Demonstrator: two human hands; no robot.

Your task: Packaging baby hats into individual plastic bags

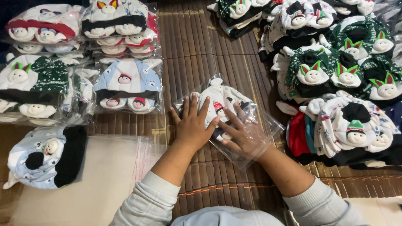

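Hands at centre of the frame, both flat on a clear plastic bag (pixel 251 125) with a white baby hat (pixel 220 104) inside. Left hand (pixel 193 125) pressing down on the bag's left part, fingers (pixel 204 109) spread and straight, laid over the hat, not gripping anything. Right hand (pixel 245 134) seemingly inside the bag, under the clear film, fingers stretched out flat and apart, touching the hat's lower edge, no grip either. Bag lying slanted on a brown slatted bamboo mat (pixel 192 54), mouth toward lower right.

Upper left of the frame: stacks of already bagged hats (pixel 127 83), white, blue, green and red, small doll faces stitched on. Topmost rows packed tight, side by side. Lower left: one loose pale blue hat with black trim (pixel 46 159) resting just beside a pile of flat empty bags (pixel 109 171) on a pale surface. Right side of the frame: big heap of unbagged hats (pixel 347 75), green-and-white ones up top, a white patterned one with a green-capped doll face lower down, red cloth poking out beneath. Heap well apart from the left stacks, mat strip between. Grey sleeves (pixel 150 201) along the bottom edge.
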